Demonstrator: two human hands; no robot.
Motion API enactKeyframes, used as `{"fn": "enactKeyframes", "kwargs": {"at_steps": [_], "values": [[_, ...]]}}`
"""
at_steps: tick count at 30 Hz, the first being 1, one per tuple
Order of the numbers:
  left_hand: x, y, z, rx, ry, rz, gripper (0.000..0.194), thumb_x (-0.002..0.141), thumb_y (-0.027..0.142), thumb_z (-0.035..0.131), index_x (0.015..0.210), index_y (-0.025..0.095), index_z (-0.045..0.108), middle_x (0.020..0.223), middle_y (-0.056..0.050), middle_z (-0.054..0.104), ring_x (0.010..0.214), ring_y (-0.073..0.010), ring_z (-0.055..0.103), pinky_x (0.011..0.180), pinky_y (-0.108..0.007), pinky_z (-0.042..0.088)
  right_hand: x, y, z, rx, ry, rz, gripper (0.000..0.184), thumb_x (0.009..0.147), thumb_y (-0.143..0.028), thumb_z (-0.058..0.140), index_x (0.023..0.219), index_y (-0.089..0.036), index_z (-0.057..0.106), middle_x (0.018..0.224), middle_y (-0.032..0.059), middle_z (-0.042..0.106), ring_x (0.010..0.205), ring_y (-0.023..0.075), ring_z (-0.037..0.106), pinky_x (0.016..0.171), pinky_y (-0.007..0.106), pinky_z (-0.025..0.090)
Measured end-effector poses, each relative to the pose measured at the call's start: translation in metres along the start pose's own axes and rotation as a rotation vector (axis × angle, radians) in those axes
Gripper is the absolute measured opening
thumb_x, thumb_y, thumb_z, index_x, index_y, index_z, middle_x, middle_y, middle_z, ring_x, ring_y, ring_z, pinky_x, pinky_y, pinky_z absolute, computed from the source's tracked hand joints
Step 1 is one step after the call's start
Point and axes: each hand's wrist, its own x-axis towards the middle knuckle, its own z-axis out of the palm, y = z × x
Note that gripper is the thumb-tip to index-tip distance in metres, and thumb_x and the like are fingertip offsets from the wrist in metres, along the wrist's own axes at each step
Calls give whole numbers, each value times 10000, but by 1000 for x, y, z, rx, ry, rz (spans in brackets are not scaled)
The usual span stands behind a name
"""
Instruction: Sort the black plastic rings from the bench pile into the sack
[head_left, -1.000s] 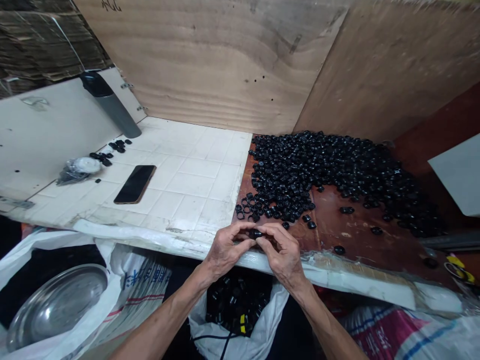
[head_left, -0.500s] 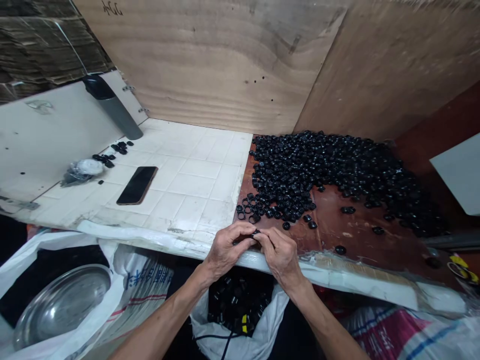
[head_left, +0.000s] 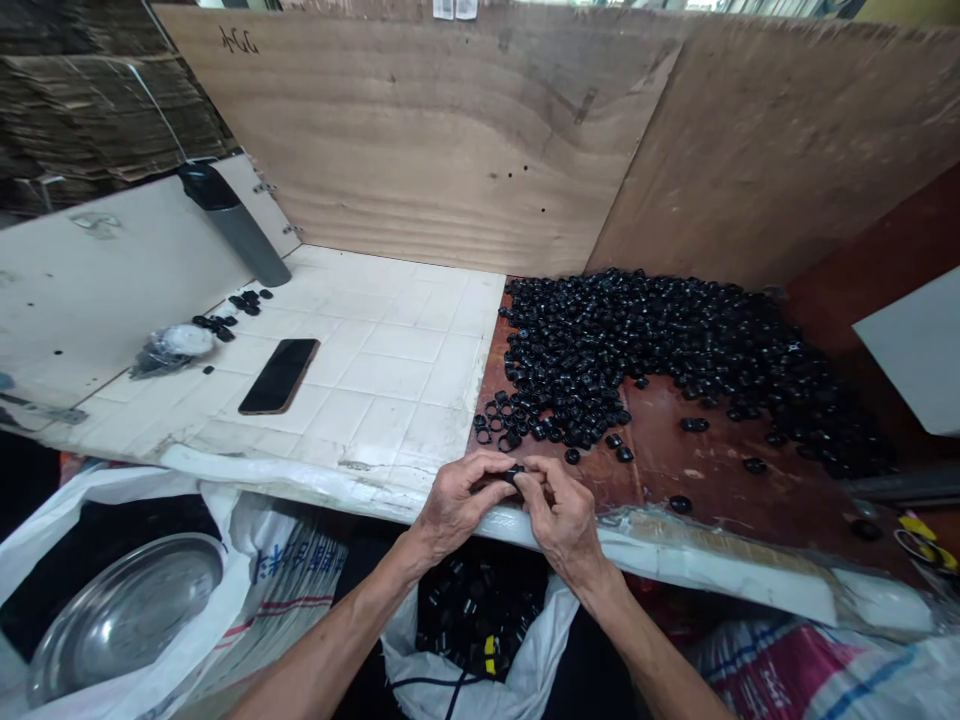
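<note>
Between my fingertips, over the table's front edge, is a small black plastic part (head_left: 513, 474), mostly covered by my fingers. My left hand (head_left: 459, 500) pinches it from the left, thumb below and forefinger above. From the other side my right hand (head_left: 559, 510) grips the same part. Just beyond my hands lie several loose black rings (head_left: 495, 408), at the near left end of a large heap of small black round parts (head_left: 637, 330). Below my hands, a white woven sack (head_left: 551, 625) stands open with black parts (head_left: 472, 600) inside.
On the white tiled surface (head_left: 390, 375) are a phone (head_left: 279, 376), a grey bottle (head_left: 244, 230) and a plastic bag (head_left: 169, 348). A plywood board (head_left: 435, 140) closes off the back. At lower left, another sack holds a metal bowl (head_left: 127, 610).
The camera view has tilted up slightly, so more of the board's top edge shows. My hands stay together at the same place, and a little more of the black part shows between them.
</note>
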Motion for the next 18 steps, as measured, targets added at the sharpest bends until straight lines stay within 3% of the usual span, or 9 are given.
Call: {"fn": "enactKeyframes", "kwargs": {"at_steps": [2, 5, 11, 14, 16, 18], "values": [[0, 0, 1, -15, -9, -15, 202, 877, 180, 667, 1075, 183, 712, 1065, -75, 741, 1046, -197, 680, 959, -349, 540, -1, 2, 0, 78, -15, 35, 173, 951, -270, 553, 1074, -203, 655, 828, 26, 666, 638, 144, 645, 633, 252, 532], [3, 1, 0, -32, -6, -29, 196, 865, 178, 677, 1056, 176, 722, 1046, -72, 739, 1028, -193, 680, 954, -334, 530, 0, 4, -1, 108, -38, 38, 162, 954, -251, 546, 1049, -212, 671, 848, 29, 660, 666, 152, 652, 664, 271, 545], [12, 3, -8, -96, -78, -197, 194, 850, 205, 695, 1036, 176, 737, 1010, -56, 743, 952, -194, 689, 905, -316, 533, 14, 6, -6, 99, -50, -124, 145, 918, -187, 573, 1008, -200, 686, 992, 77, 693, 934, 207, 667, 838, 327, 538], [13, 0, -9, -102, -77, -197, 195, 860, 228, 690, 1041, 172, 735, 1012, -60, 741, 954, -195, 686, 903, -317, 533, 16, 7, -2, 93, -64, -41, 143, 921, -231, 582, 1006, -184, 687, 843, 54, 698, 730, 172, 675, 689, 279, 546], [12, -2, -8, -76, -63, -136, 190, 870, 231, 678, 1043, 173, 733, 1010, -62, 739, 958, -192, 685, 905, -319, 532, 14, 7, 3, 71, -60, 45, 161, 937, -278, 565, 991, -177, 677, 663, 4, 649, 545, 138, 613, 557, 241, 506], [11, -5, -6, -33, -21, -69, 189, 869, 226, 678, 1043, 172, 729, 998, -65, 737, 953, -191, 684, 904, -324, 536, 12, 7, 8, 23, -44, 72, 203, 958, -315, 527, 891, -184, 667, 565, -23, 592, 478, 121, 556, 521, 225, 469]]}}
